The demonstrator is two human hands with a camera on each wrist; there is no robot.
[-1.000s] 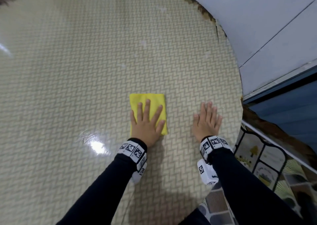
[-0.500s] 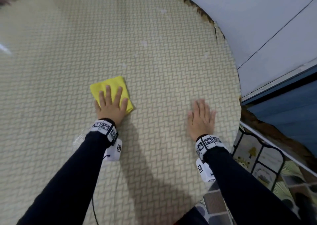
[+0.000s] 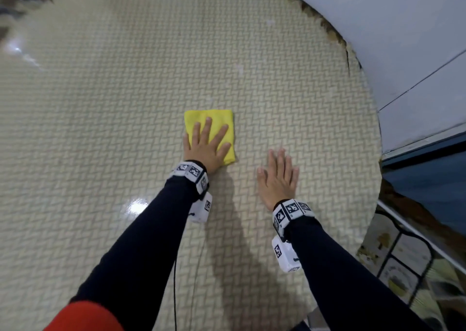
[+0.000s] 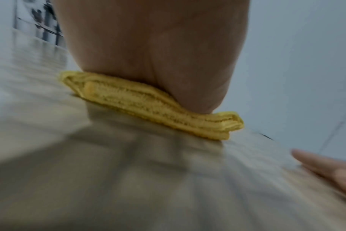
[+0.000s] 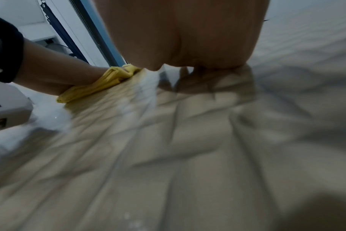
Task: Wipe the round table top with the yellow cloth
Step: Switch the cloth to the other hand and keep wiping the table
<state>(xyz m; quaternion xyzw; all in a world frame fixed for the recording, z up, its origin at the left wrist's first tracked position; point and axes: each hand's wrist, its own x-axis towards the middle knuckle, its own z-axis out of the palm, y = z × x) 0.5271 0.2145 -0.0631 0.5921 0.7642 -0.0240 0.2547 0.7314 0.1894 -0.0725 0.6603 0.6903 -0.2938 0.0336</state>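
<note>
The folded square yellow microfibre cloth [image 3: 210, 128] has swung back across the round, beige, herringbone-patterned surface [image 3: 100, 103]: half a second ago it sat well out to the left of the resting right hand [image 3: 277, 176], and now it lies just beside that hand again, much where it was a second ago. The left hand [image 3: 205, 147] presses it flat, fingers straight and spread, palm down on the folded layers; its grip is apart, pushing rather than clamping. The right hand has stayed flat on the surface, fingers straight, holding nothing, bracing. So one side-to-side stroke looks complete. The surface beyond the cloth and towards the chipped rim likely remains unwiped, so wiping seems far from finished.
</note>
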